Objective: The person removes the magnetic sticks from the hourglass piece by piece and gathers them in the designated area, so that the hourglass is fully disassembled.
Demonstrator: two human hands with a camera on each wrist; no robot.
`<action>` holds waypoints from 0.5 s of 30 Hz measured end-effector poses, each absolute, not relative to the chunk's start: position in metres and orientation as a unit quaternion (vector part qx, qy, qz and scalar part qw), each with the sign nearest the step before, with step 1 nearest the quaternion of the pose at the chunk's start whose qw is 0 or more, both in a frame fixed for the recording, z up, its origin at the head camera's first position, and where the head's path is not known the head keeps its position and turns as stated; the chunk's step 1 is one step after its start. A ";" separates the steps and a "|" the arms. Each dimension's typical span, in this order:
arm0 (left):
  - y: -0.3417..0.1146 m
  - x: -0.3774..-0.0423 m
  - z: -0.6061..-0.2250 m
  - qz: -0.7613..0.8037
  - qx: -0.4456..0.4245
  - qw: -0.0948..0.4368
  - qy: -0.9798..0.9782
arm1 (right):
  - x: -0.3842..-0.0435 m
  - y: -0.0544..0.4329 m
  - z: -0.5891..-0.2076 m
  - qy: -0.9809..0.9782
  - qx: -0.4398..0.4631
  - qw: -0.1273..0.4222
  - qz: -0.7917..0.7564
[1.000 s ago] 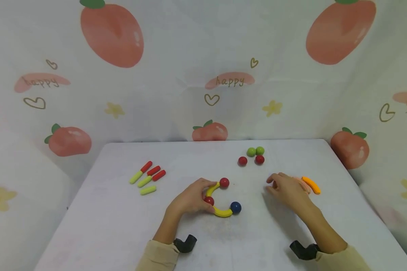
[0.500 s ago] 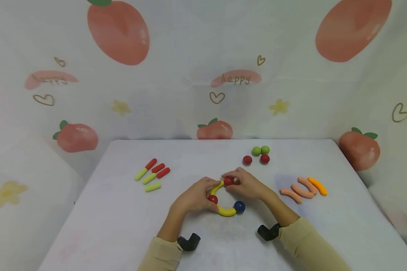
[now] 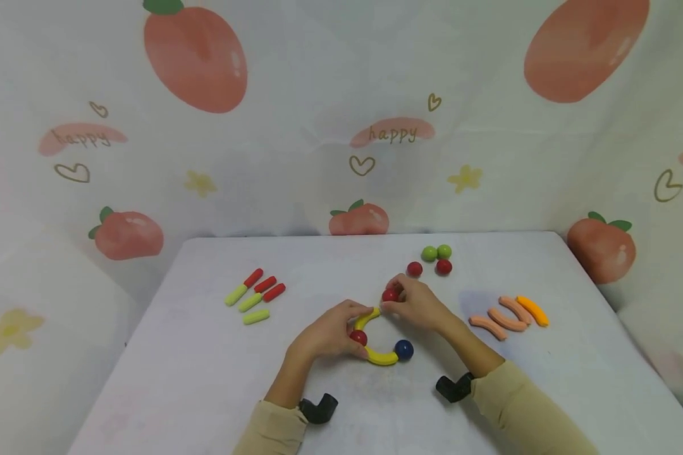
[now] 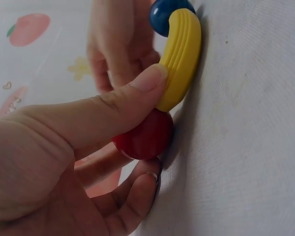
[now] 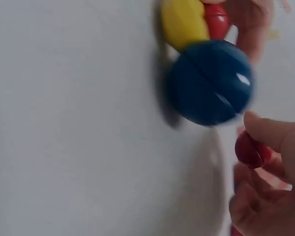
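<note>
At mid-table my left hand point(image 3: 327, 332) curls round a C-shaped chain. Its thumb lies on the lower yellow curved rod point(image 4: 183, 59), and its index fingertip is at the upper yellow curved rod point(image 3: 367, 319). A red ball point(image 4: 146, 135) joins the two rods inside this grip. The free end of the lower rod carries a dark blue ball point(image 3: 404, 349). My right hand point(image 3: 418, 303) pinches another red ball point(image 5: 250, 149) between thumb and fingers, just beyond the upper rod's tip.
On the left lie red rods point(image 3: 274, 292) and light green rods point(image 3: 256, 316). Two green balls point(image 3: 429, 253) and two red balls point(image 3: 444, 266) sit at the back. Pink curved rods point(image 3: 488, 327) and an orange one point(image 3: 532, 311) lie on the right.
My right hand has come from the pink rods to the chain and gripped the red ball at its upper end. That ball has since shifted slightly right and back, off the rod tip.
</note>
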State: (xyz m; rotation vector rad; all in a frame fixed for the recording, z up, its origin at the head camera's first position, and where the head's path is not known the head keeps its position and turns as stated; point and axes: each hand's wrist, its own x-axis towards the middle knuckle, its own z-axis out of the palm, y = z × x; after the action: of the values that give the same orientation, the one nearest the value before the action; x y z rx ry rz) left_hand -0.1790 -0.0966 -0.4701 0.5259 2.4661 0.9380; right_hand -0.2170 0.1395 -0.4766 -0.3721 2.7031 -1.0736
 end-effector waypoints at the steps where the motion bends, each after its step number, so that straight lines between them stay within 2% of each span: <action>1: -0.097 -0.179 -0.471 0.340 0.191 0.224 0.893 | -0.220 0.141 -0.473 0.922 -0.132 0.092 -0.353; 8: -0.096 -0.179 -0.472 0.344 0.194 0.219 0.892 | -0.259 0.148 -0.451 0.951 -0.168 -0.002 -0.258; 10: -0.096 -0.179 -0.473 0.344 0.194 0.220 0.892 | -0.271 0.151 -0.451 0.958 -0.166 -0.014 -0.234; 15: -0.096 -0.177 -0.474 0.343 0.188 0.217 0.894 | -0.289 0.154 -0.456 0.969 -0.153 -0.003 -0.196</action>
State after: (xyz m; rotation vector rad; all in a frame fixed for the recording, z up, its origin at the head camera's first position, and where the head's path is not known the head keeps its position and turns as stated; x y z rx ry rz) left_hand -0.1769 -0.0962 -0.4736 0.5198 2.4771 0.9508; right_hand -0.2889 0.1539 -0.4563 -0.4805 3.0488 -0.6166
